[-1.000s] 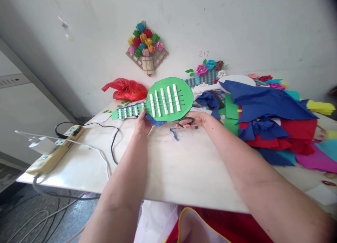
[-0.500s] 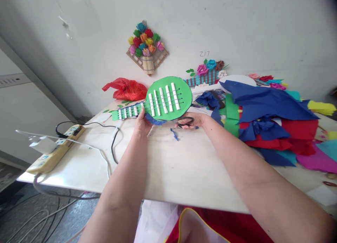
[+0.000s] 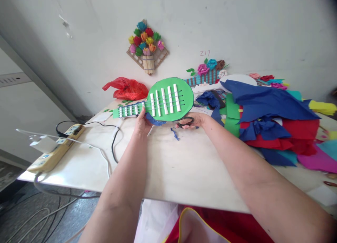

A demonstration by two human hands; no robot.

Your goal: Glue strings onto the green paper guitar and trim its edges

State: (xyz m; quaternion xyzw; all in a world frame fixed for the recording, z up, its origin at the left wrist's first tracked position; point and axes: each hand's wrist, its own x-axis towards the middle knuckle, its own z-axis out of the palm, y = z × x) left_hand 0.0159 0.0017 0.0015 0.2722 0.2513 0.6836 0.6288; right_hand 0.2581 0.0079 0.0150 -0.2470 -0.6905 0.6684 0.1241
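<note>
My left hand [image 3: 143, 123] is closed on a green paper lute [image 3: 171, 99], gripping it where the neck meets the round body, thumb on the front. White rolled strips and thin strings cross its face. Blue paper [image 3: 157, 122] shows along the lower edge behind the green. Scissors with black handles [image 3: 187, 122] are in my right hand [image 3: 193, 119], just under the body's lower right edge. Their blades are hidden behind the lute. A narrow blue paper scrap [image 3: 174, 134] lies on the table below.
At left stands a power strip [image 3: 56, 148] with cables across the table [image 3: 181, 172]. A red plastic bag [image 3: 129, 89] lies at the back. Blue, red and green paper [image 3: 273, 102] is heaped at right. Paper flowers [image 3: 147, 39] hang on the wall.
The lute's round body has tipped slightly down and to the right. Both hands keep their holds in nearly the same place.
</note>
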